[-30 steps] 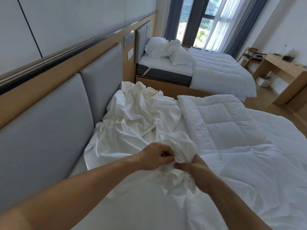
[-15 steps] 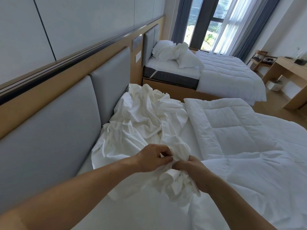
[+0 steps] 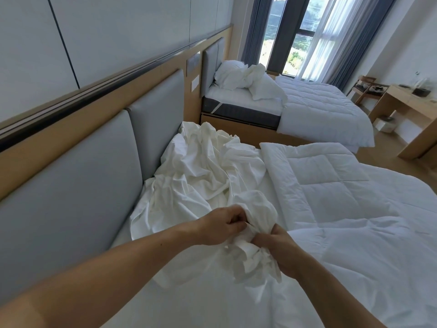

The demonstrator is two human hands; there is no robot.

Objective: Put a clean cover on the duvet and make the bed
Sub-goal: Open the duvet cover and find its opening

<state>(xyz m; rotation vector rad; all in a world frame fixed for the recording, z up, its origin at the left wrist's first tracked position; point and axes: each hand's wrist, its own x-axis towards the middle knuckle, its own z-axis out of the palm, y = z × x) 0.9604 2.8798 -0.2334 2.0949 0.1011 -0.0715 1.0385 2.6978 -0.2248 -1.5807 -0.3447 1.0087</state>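
Note:
A crumpled white duvet cover (image 3: 198, 171) lies heaped at the head of the near bed, against the grey padded headboard (image 3: 78, 185). My left hand (image 3: 220, 226) and my right hand (image 3: 276, 247) both grip a bunched part of the cover close together, just above the mattress. A white quilted duvet (image 3: 331, 185) without a cover lies spread over the right side of the bed, its folded edge right beside the cover. The bunched fabric hides my fingertips.
A second bed (image 3: 307, 110) with rumpled pillows (image 3: 243, 76) stands beyond, by the curtained window (image 3: 305, 34). A wooden desk (image 3: 406, 110) and a small shelf stand at the far right. A strip of wooden floor runs between the two beds.
My hands stay together on the bunched cover and have gathered slightly more fabric. The camera has tilted and shifted, so the far bed sits further right in view.

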